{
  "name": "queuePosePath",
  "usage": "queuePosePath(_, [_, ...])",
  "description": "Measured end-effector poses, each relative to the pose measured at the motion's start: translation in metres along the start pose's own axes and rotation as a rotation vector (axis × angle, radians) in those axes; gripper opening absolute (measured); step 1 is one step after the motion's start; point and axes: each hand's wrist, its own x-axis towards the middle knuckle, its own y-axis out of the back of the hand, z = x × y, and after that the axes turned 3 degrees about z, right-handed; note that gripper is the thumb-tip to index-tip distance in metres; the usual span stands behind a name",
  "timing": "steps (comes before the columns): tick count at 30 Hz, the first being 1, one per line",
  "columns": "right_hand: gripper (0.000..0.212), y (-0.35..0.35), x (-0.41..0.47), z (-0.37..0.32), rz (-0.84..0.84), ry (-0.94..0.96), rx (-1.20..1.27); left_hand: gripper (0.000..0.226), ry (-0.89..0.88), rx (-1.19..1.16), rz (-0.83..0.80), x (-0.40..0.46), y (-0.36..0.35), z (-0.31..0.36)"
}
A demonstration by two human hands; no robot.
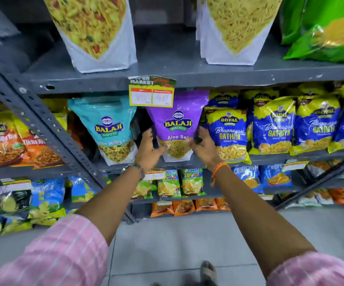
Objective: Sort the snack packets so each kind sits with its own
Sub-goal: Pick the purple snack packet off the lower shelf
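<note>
Both hands gripped a glossy purple plastic Balaji snack pouch from either side: the left hand pressed against its lower left edge with thumb spread along the front, and the right hand closed its fingers round the lower right edge. The pouch stood upright on the middle grey metal shelf, its base resting at the shelf's front lip. Just to its left stood a teal plastic Balaji pouch, with a dark gap between the two. Touching its right side was a row of blue-and-yellow Gopal gathiya packets. A yellow paper price tag hung from the shelf edge above, overlapping the purple pouch's top left corner. On the far left, beyond a slanted perforated metal upright, sat orange Gopal packets. Each forearm emerged from a rolled pink striped sleeve; the left wrist wore a watch and the right an orange thread band.
</note>
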Motion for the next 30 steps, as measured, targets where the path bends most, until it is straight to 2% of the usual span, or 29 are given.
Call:
queuePosePath(3, [0.08, -0.002, 0.019, 0.014, -0.067, -0.049, -0.025, 0.084, 0.027, -0.001, -0.012, 0.016, -0.011, -0.011])
queuePosePath(5, [0.085, -0.004, 0.03, 0.022, -0.094, -0.081, 0.01, 0.076, 0.057, 0.045, -0.019, 0.023, -0.017, -0.021])
queuePosePath(7, [0.083, -0.004, 0.037, 0.03, -0.125, -0.074, 0.014, 0.075, 0.058, 0.044, -0.003, 0.026, -0.022, -0.028])
queuePosePath(12, [0.076, -0.001, 0.041, 0.034, -0.226, -0.046, 0.019, 0.093, 0.039, 0.026, 0.038, 0.03, -0.027, -0.049])
queuePosePath(17, [0.075, 0.005, 0.02, 0.034, -0.217, -0.019, 0.031, 0.062, -0.056, 0.016, 0.106, 0.014, -0.026, -0.056])
queuePosePath(20, [0.071, 0.01, -0.001, 0.034, -0.206, -0.017, 0.006, 0.06, -0.039, 0.009, 0.071, -0.009, -0.023, -0.052])
queuePosePath(23, [0.066, 0.015, -0.03, 0.033, -0.197, -0.017, 0.0, 0.071, -0.015, 0.011, 0.053, -0.037, -0.021, -0.049])
queuePosePath(30, [0.065, 0.031, -0.086, 0.002, -0.243, -0.042, -0.022, 0.059, -0.109, 0.033, 0.06, -0.104, -0.002, -0.02])
